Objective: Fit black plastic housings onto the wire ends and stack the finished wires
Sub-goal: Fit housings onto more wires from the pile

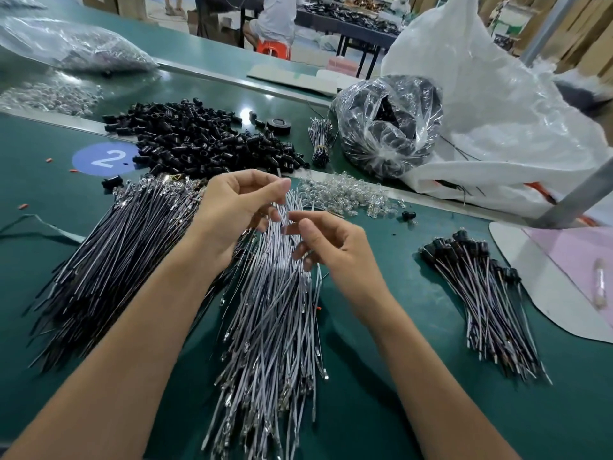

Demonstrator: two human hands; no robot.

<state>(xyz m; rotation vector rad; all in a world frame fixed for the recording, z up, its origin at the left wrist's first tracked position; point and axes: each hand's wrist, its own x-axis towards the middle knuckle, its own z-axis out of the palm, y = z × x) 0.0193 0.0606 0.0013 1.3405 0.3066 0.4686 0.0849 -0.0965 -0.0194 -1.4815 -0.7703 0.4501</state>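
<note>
A big heap of white wires (272,327) lies in the middle of the green table (381,376). A heap of black wires (109,257) lies to its left. My left hand (235,207) hovers over the top of the white heap, thumb and forefinger pinched on a white wire end. My right hand (325,240) is just right of it, fingers curled, fingertips touching white wires. Loose black plastic housings (199,137) are piled behind the hands. Finished wires with black housings (481,293) are stacked at the right.
Small clear glass bulbs (345,194) are scattered behind the hands. A clear bag of black parts (388,127), a large white bag (497,111), a tied wire bundle (320,141) and a black tape roll (278,125) sit farther back. A person sits in the background.
</note>
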